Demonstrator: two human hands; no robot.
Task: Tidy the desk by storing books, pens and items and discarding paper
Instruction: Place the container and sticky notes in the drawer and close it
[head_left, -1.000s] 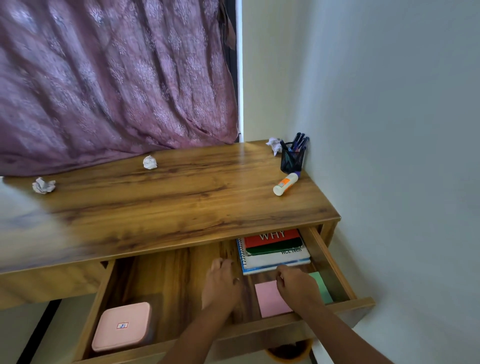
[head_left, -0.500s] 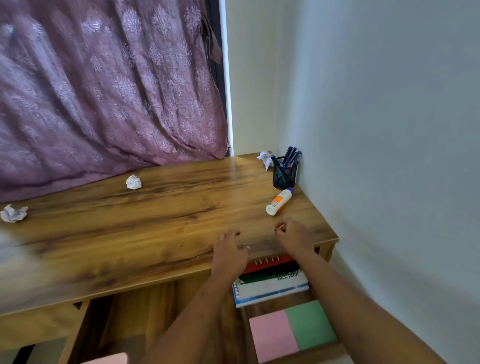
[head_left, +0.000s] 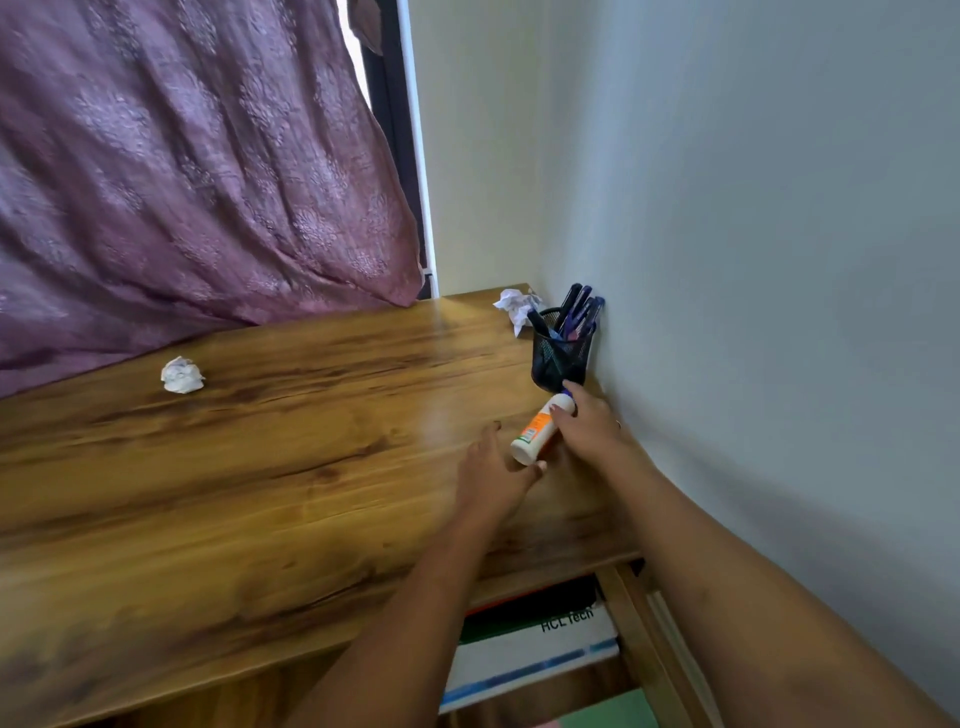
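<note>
The right hand (head_left: 592, 426) curls over the glue stick (head_left: 537, 428) lying on the counter (head_left: 260, 467), the left hand (head_left: 491, 475) lies open at its base, and a loose grip could roll the stick into the pen cup (head_left: 561, 358) just beyond.

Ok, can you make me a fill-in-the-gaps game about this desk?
1. The glue stick lies on its ____.
2. The pens stand in a ____ mesh holder.
3. The desk shows ____ crumpled paper balls.

Missing words: side; black; two.
</note>
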